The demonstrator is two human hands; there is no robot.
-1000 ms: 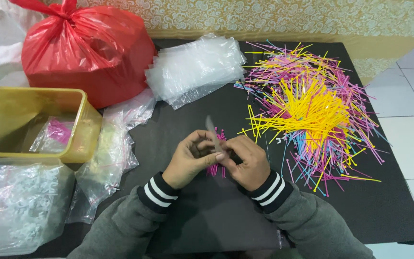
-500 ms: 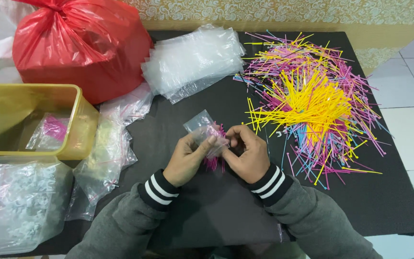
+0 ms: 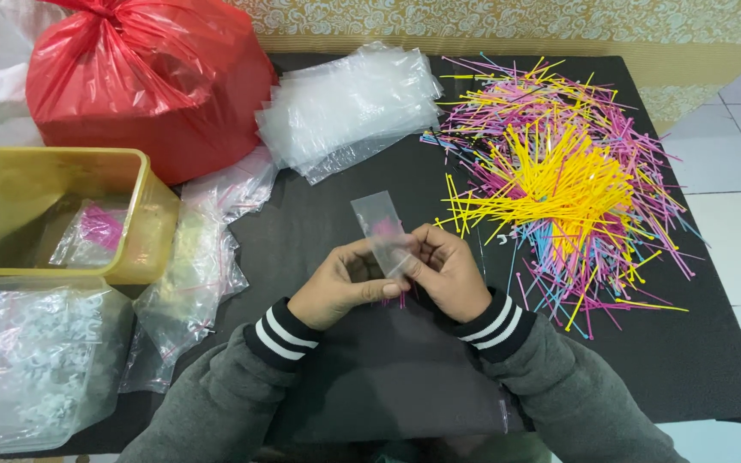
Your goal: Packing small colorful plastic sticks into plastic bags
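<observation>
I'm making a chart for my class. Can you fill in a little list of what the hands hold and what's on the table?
left hand: holds small clear bag with the right
right hand: pinches the same bag
under hands: pink ties, mostly hidden
right of table: tie pile, yellow, pink, blue
top middle: bag stack
left: yellow tub, red sack

Two bare hands, the left hand (image 3: 345, 287) and right hand (image 3: 448, 274), emerge at lower centre from grey sweatshirt sleeves (image 3: 216, 403) ending in black ribbed cuffs (image 3: 280, 334) with two white stripes.
</observation>
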